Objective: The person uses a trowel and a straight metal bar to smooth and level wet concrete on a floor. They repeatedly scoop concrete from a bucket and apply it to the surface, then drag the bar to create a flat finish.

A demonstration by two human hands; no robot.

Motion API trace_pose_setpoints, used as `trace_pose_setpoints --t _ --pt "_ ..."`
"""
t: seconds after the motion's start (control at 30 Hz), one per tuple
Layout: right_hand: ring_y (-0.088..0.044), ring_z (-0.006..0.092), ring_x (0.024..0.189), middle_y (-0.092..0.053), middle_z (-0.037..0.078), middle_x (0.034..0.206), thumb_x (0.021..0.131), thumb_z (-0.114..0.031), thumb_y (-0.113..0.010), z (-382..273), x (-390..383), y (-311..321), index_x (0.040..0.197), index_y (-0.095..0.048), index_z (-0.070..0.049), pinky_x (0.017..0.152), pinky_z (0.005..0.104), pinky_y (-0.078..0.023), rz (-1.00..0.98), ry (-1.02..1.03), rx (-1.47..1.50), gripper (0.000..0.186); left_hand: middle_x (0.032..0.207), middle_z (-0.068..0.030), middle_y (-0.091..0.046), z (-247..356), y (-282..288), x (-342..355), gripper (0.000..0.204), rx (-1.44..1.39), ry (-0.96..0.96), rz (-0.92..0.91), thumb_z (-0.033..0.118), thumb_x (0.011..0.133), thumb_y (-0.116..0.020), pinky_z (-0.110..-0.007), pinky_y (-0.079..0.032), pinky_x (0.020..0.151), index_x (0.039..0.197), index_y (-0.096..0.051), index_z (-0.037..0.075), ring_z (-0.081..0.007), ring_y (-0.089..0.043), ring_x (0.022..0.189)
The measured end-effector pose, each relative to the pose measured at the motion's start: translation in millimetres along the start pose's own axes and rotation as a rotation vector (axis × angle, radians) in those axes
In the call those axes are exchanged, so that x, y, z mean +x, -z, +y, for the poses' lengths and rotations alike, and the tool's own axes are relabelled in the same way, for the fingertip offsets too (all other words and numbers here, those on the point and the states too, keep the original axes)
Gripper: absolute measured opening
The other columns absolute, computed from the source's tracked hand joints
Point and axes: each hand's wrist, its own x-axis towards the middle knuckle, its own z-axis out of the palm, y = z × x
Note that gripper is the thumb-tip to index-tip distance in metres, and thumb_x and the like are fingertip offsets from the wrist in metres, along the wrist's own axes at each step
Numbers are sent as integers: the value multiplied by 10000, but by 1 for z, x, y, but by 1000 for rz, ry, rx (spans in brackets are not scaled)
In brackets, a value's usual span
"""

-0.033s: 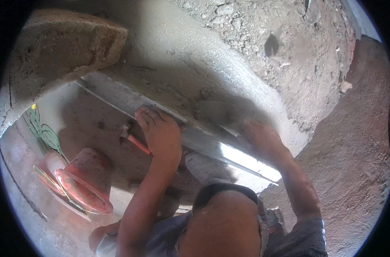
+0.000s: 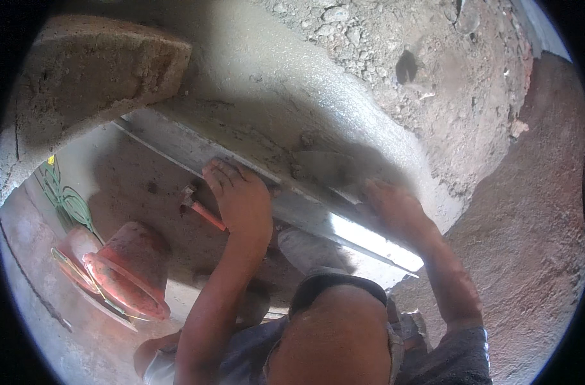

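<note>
A long grey metal straightedge (image 2: 299, 212) runs diagonally along the edge of a band of wet mortar (image 2: 260, 138). My left hand (image 2: 238, 192) lies against its middle, fingers together and bent over the upper edge; the thumb cannot be made out. Farther right, my right hand (image 2: 395, 208) is closed on a trowel, its handle hidden in the fist. The trowel's grey, mortar-smeared blade (image 2: 328, 168) points left and rests on the mortar just above the straightedge. Below my left hand, a hammer (image 2: 206, 215) with an orange handle lies on the ground.
A thick concrete block (image 2: 100, 70) juts in at upper left. Rough, stony masonry (image 2: 421, 70) rises beyond the mortar. Lower left are a reddish bucket (image 2: 129, 269) on its side and a coil of green cord (image 2: 71, 202). A brownish plastered surface (image 2: 517, 237) spans the right.
</note>
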Motion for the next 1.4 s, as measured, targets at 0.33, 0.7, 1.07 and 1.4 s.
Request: trace_pose_setpoints --t 0.33,0.7,1.07,1.4 --pt "-684 388 997 -686 171 1074 951 -303 -641 14 18 15 1185 -572 -75 876 504 -536 -79 63 -34 335 1401 -400 -495 2 1 6 823 28 12 -30 505 859 -673 -571 -149 1226 1353 -525 -136 -486 -433 1384" --pt "-696 258 912 -689 150 1124 1043 -467 -514 10 23 43 1292 -619 -52 763 392 -582 -194 -300 607 496 1416 -387 -492 1 3 6 715 19 18 -37 433 925 -600 -579 -150 1221 1375 -520 -117 -504 -414 1390" --pt "-561 156 660 -593 63 764 1074 -450 -464 5 47 50 1177 -651 -32 606 368 -493 -394 -92 385 469 1452 -377 -461 1 12 5 684 -26 19 -136 409 943 -577 -585 -124 1228 1396 -513 -100 -496 -401 1405" --pt "-601 210 662 -653 113 823 1064 -425 -479 26 28 30 1208 -657 -56 657 402 -521 -377 -63 477 434 1399 -409 -485 4 -6 6 1042 -11 43 -15 595 737 -746 -556 -147 1239 1392 -449 -160 -470 -386 1423"
